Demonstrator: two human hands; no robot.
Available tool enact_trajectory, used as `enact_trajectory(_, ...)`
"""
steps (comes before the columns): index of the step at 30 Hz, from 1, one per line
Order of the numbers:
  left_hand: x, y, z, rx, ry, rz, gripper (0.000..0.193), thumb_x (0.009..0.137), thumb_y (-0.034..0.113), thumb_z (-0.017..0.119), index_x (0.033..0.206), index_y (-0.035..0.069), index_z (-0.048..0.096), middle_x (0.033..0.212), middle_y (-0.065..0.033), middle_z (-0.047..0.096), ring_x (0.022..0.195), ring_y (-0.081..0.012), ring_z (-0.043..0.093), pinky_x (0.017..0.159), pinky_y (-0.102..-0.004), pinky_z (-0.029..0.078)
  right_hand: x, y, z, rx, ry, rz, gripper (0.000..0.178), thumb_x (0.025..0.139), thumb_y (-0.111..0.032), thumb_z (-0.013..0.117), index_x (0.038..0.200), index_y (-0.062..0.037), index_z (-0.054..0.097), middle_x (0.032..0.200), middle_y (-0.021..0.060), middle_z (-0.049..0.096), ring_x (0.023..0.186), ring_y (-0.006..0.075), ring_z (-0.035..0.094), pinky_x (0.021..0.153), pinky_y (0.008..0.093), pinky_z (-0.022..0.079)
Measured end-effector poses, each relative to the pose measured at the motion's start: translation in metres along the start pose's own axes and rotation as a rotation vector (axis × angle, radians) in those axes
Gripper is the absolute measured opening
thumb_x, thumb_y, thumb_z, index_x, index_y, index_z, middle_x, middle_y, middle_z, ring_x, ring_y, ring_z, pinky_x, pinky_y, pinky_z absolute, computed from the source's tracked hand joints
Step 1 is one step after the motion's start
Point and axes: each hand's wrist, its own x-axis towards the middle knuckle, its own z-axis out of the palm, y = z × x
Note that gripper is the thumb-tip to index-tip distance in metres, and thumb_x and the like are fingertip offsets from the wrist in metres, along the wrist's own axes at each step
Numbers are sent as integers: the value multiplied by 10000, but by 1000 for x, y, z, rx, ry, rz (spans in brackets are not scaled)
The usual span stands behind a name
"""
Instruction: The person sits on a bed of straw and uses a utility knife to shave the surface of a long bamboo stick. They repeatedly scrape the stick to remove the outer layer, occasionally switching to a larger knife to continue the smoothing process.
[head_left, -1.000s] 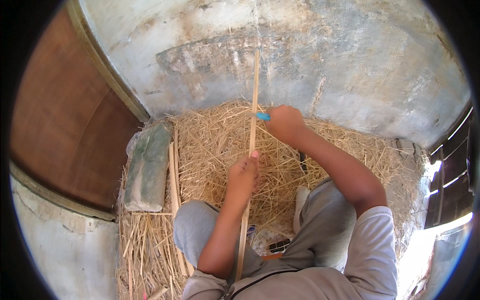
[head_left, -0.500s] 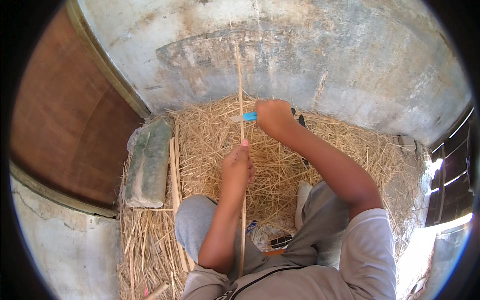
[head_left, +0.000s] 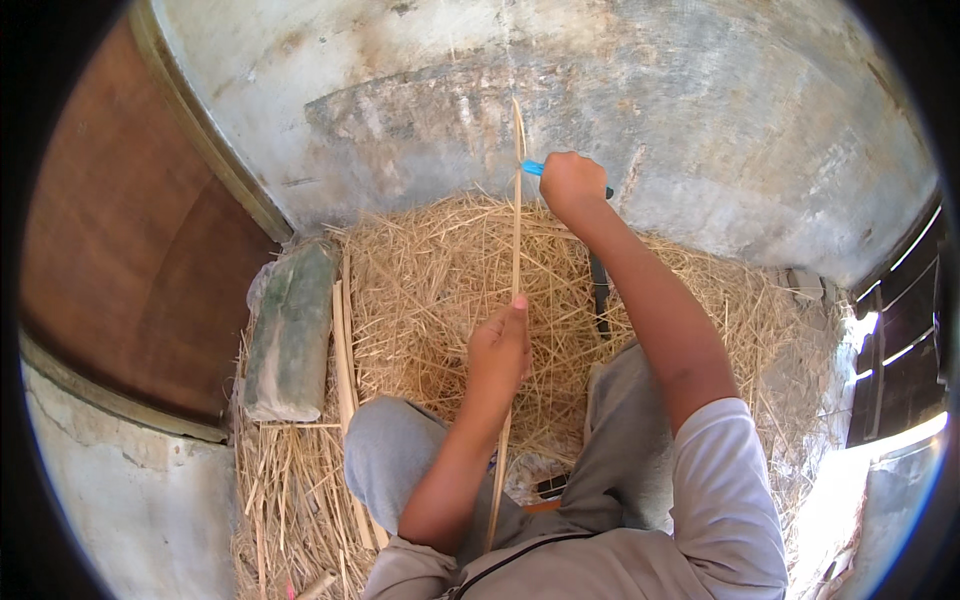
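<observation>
Bamboo strip (head_left: 516, 240) in hand, we sit on a bed of straw shavings (head_left: 430, 280) against a weathered concrete wall (head_left: 700, 110). Our left hand (head_left: 500, 345) is closed around the middle of the long thin strip, thumb up along it, keeping it upright between our knees. Our right hand (head_left: 572, 185) is wrapped tight round a blue-handled knife (head_left: 533, 168) and sits at the strip's upper part, the handle end touching it; we cannot see the blade itself.

Judging by where the knife sits, the paring has reached near the top end, with only a short tip left above it. The heap of loose shavings all round suggests much trimming is done already. Whether the lower half, running down past our lap, is finished we cannot tell.

Beside our left knee lie a few more cut strips (head_left: 345, 350) and a grey-green block (head_left: 290, 330), just apart from us. A dark tool (head_left: 598, 290) rests on the straw under our right forearm.
</observation>
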Motion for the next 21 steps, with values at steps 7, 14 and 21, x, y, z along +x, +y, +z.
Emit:
enact_trajectory(7,-12,-18,6,258,-44,70,440,1033,456,563,804,80,561,593,41,455,489,-51,421,448,-255,341,24,42,-9,96,57,308,179,918,-145,621,1006,-68,757,974,135,753,904,312,746,742,413,588)
enact_trajectory(14,-9,-24,-1,109,-175,-26,317,1059,343,534,920,62,584,634,45,456,511,-56,425,487,-240,381,12,103,23,232,85,414,290,922,-263,581,949,-22,740,937,183,741,873,377,728,754,477,578)
enact_trajectory(21,2,-4,-15,44,-140,-22,216,1071,200,487,1151,46,615,764,39,451,612,-55,408,528,-217,361,-7,87,5,212,-88,137,283,918,-250,559,912,-28,734,889,180,728,828,350,720,748,461,574)
